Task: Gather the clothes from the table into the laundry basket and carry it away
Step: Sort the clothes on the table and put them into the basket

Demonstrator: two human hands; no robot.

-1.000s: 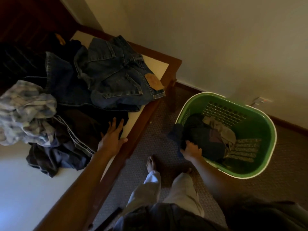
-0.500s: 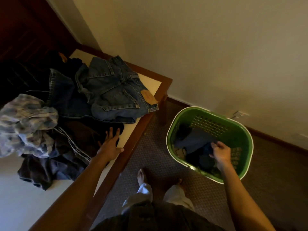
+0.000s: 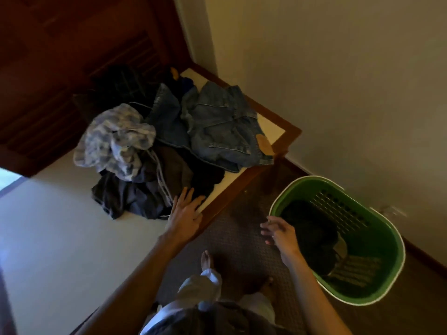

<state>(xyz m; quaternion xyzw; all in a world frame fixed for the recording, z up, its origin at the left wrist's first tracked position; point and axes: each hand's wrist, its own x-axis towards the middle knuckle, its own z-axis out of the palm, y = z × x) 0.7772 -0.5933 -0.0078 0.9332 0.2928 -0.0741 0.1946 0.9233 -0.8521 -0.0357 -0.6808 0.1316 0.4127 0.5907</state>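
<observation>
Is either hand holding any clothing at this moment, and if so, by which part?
Nothing is held. The left hand rests flat at the table's edge; the right hand hangs open and empty beside the laundry basket.

At centre frame the left hand (image 3: 185, 215) lies flat with fingers spread, while the right hand (image 3: 280, 232), lower right of centre, hangs loose-fingered and empty.

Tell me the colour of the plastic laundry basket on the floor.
The plastic laundry basket is green with a pale rim, seen best in the head view.
</observation>
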